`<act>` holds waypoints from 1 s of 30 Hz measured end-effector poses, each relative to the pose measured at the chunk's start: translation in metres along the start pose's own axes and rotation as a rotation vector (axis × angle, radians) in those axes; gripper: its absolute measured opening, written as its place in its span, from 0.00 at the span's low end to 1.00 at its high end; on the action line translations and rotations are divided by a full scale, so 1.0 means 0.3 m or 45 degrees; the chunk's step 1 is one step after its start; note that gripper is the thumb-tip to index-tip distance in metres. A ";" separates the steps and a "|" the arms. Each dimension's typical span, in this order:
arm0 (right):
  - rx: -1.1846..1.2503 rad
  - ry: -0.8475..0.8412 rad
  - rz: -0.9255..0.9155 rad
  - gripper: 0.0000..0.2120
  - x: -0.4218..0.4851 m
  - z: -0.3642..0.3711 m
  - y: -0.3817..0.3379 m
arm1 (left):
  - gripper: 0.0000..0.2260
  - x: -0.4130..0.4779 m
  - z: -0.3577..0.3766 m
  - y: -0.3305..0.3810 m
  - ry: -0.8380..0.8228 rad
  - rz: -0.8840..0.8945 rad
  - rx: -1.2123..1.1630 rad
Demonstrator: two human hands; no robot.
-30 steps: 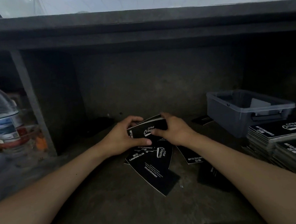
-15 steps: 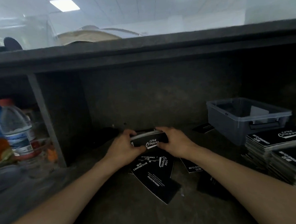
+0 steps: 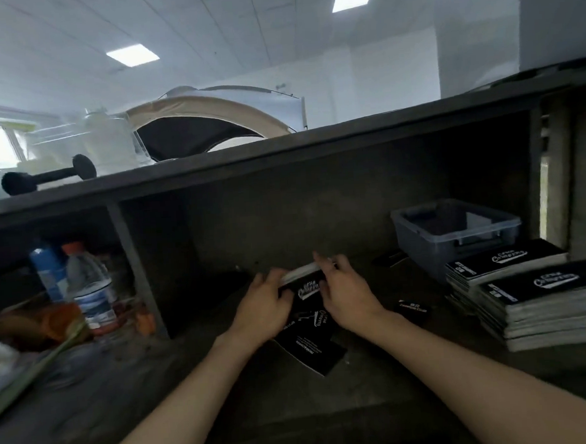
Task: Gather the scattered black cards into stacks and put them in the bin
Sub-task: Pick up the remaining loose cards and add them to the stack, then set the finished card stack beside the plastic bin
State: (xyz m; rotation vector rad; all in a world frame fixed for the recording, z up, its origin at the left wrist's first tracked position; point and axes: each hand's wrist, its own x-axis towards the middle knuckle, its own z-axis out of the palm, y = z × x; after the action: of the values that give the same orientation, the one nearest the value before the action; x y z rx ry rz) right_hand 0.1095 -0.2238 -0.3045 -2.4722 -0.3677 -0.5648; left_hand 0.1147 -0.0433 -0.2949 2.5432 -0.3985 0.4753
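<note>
Both hands hold a small stack of black cards (image 3: 305, 284) with white lettering, stood on edge on the dark shelf. My left hand (image 3: 262, 306) grips its left end and my right hand (image 3: 347, 294) grips its right end, fingers curled over the top. Beneath them lie loose black cards (image 3: 313, 347), and one more card (image 3: 414, 307) lies to the right. The grey plastic bin (image 3: 457, 235) stands at the back right, with something dark inside.
Two tall stacks of black cards (image 3: 543, 295) sit at the right, in front of the bin. A divider (image 3: 136, 269) separates the left compartment, which holds bottles (image 3: 90, 289) and clutter. A dumbbell (image 3: 48, 175) lies on the counter above.
The camera tilted upward, revealing the room and counter top. Both hands stay on the card stack, turning it more upright on its edge.
</note>
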 end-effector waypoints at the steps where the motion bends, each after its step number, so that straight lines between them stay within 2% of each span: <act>1: -0.031 -0.091 0.025 0.30 -0.026 0.002 0.014 | 0.18 -0.022 0.010 0.000 -0.073 -0.038 0.040; 3: -0.022 -0.179 0.066 0.29 -0.058 0.002 0.035 | 0.21 -0.058 0.030 0.004 -0.117 -0.096 0.042; 7: 0.012 -0.170 0.038 0.26 -0.066 0.007 0.019 | 0.23 -0.102 0.047 0.037 -0.086 -0.115 -0.014; 12: 0.121 -0.168 0.120 0.27 -0.090 -0.020 0.003 | 0.21 -0.096 0.035 0.069 -0.123 -0.116 0.007; 16: 0.274 -0.017 0.122 0.23 -0.135 -0.119 -0.017 | 0.19 -0.116 0.015 0.125 -0.039 -0.032 -0.026; 19: 0.247 0.147 0.061 0.19 -0.149 -0.265 -0.003 | 0.16 -0.095 -0.016 0.222 0.090 0.104 -0.127; 22: 0.120 0.230 0.068 0.17 -0.167 -0.466 0.043 | 0.13 -0.056 -0.024 0.391 0.120 0.062 -0.496; 24: 0.100 0.257 0.140 0.17 -0.185 -0.606 0.099 | 0.11 -0.022 -0.009 0.514 0.061 -0.067 -0.767; 27: 0.142 0.294 0.342 0.18 -0.221 -0.782 0.219 | 0.06 0.023 0.040 0.693 -0.178 -0.248 -1.076; 30: 0.139 0.311 0.546 0.18 -0.248 -0.861 0.323 | 0.06 0.054 0.126 0.817 -0.328 -0.283 -1.059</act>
State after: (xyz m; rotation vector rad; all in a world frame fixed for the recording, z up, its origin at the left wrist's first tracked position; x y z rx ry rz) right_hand 0.0003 -0.4625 -0.1917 -2.2480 0.2190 -0.6319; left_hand 0.0487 -0.2682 -0.2123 1.7970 -0.3098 -0.1056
